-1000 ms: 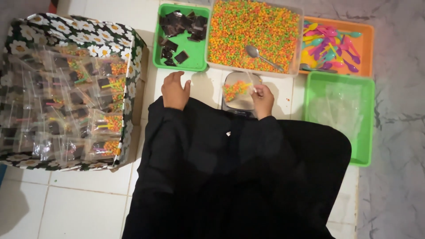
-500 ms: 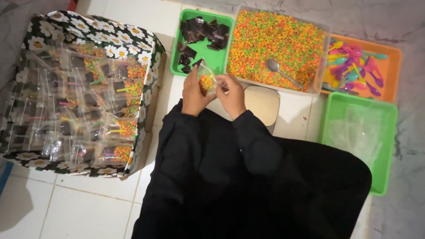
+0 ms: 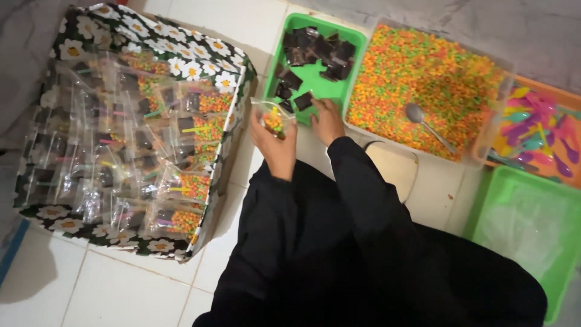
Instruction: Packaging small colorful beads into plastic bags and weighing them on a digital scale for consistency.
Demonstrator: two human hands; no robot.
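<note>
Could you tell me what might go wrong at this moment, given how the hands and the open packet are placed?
The left hand holds a small clear plastic packet of coloured cereal beads with its mouth open; if it tilts, beads could spill onto the white tiled floor. The right hand reaches into the green plastic tray of dark brown squares; it might nudge neighbouring pieces out.

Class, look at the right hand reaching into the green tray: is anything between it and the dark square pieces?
Nothing visible. The right hand already rests on the dark square pieces in the green tray; the left hand holds a small clear bag beside it.
</note>
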